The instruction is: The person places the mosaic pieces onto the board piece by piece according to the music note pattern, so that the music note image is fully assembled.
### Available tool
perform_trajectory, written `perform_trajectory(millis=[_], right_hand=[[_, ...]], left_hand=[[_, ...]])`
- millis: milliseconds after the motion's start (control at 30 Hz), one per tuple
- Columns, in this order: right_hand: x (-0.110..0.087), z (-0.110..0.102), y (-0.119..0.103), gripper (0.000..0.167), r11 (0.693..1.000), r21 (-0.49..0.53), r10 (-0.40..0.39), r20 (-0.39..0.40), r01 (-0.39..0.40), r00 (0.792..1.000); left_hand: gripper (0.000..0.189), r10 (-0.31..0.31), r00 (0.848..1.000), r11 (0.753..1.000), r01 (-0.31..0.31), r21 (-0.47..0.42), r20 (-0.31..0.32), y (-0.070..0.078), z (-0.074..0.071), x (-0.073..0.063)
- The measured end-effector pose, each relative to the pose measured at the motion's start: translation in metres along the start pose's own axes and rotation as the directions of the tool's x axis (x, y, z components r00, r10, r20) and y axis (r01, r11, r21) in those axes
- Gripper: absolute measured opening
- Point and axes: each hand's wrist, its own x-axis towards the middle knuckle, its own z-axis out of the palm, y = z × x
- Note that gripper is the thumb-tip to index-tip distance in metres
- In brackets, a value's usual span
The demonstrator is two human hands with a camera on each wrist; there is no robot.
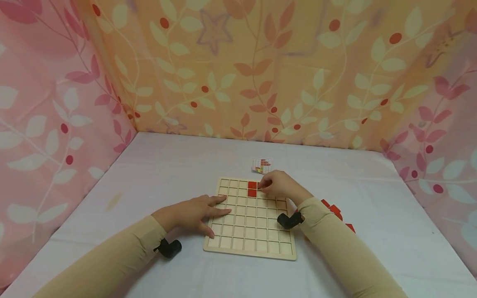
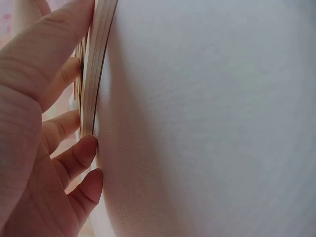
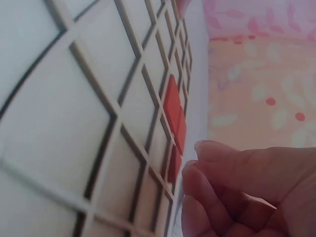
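A pale wooden grid board (image 1: 249, 255) lies on the white cloth. Two red square tiles (image 1: 252, 193) sit in its far rows; the right wrist view shows a third red tile (image 3: 175, 165) beside them. My right hand (image 1: 281, 185) is over the board's far edge, thumb and index tips brought together close by that third tile; nothing shows between them. My left hand (image 1: 193, 213) rests at the board's left side, fingers spread over the edge. In the left wrist view its thumb and fingertips touch the board's side (image 2: 94, 74).
A small card (image 1: 262, 165) with a coloured grid picture lies beyond the board. Several loose red pieces (image 1: 335, 211) lie to the right, partly covered by my right sleeve (image 1: 335, 240). Patterned cloth walls (image 1: 238, 82) enclose the back and sides.
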Motion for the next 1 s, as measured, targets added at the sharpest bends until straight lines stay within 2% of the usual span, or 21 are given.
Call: perform_trajectory(millis=[367,567,733,1000], right_hand=[[-0.035,-0.024,0.023,0.007,0.994,0.030,0.100,0.040,-0.101,0.994],[-0.054,-0.026,0.038,0.003,0.991,0.038,0.128,0.052,-0.130,0.990],[-0.064,-0.024,0.047,0.003,0.974,0.081,0.205,0.083,-0.212,0.975],[-0.071,-0.022,0.059,0.004,0.978,0.072,0.189,0.107,-0.197,0.976]], left_hand=[[0.078,-0.006,1.000,1.000,0.006,0.003,-0.001,0.001,0.000,0.001],[0.079,-0.012,1.000,1.000,0.011,0.004,0.007,0.001,-0.001,0.002],[0.079,-0.012,1.000,1.000,0.012,-0.001,0.006,0.000,0.000,0.001],[0.078,-0.012,1.000,1.000,0.012,-0.006,0.003,0.000,0.001,0.001]])
